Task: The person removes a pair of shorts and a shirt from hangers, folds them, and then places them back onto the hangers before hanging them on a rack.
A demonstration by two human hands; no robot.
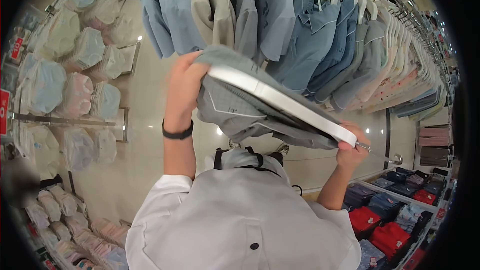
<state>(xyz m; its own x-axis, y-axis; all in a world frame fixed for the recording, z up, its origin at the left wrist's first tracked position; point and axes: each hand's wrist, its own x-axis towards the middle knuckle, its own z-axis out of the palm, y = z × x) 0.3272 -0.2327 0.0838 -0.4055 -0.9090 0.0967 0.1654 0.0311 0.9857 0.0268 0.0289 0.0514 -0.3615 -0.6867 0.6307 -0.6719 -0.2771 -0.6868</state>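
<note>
A grey garment with thin white piping (pixel 232 107) hangs in folds from a thick white hanger (pixel 280 97), held slanting in front of my chest. My left hand (pixel 187 80) is closed on the cloth at the hanger's upper left end. At the lower right end, my right hand (pixel 352 145) has its fingers wrapped round the white hanger, beside a metal hook (pixel 364 146). A thin metal rod with a curled tip (pixel 397 159) reaches out past that hand. The garment's top edge is slightly blurred.
Blue, beige and grey shirts (pixel 315 30) hang on a rack ahead, with patterned clothes (pixel 400 77) further right. Packaged items hang on wall hooks (pixel 122 112) to the left. Folded clothes fill a divided bin (pixel 395 195) at lower right. Pale tiled floor (pixel 145 145) lies below.
</note>
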